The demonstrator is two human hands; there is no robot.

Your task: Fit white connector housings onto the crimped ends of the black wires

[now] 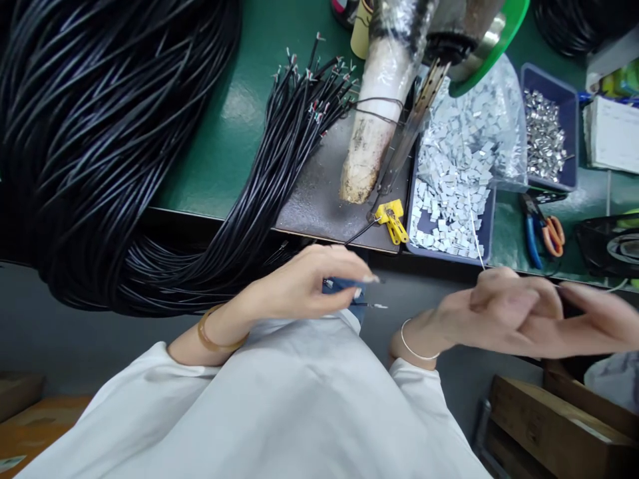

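Note:
My left hand (307, 283) hovers in front of the bench edge, thumb and fingertips apart with a gap between them. A cable end with a pale tip (374, 305) shows just beyond its thumb, not visibly gripped. My right hand (514, 313) is smeared by motion at the right. Some of its fingers curl in, while others stretch toward the frame edge, so any hold is unclear. A thin white strand (474, 223) runs from the small-parts tray down to the back of this hand. Left of the left hand lies a bundle of black cables (259, 193) with stripped, coloured wire ends.
A large coil of black cable (110, 120) covers the bench's left. A fixture with a wrapped white post (372, 113) and a yellow clip (392, 221) stands mid-bench. Further right are a tray of pale pieces (414, 249), a metal-parts tray (574, 133) and pliers (542, 233).

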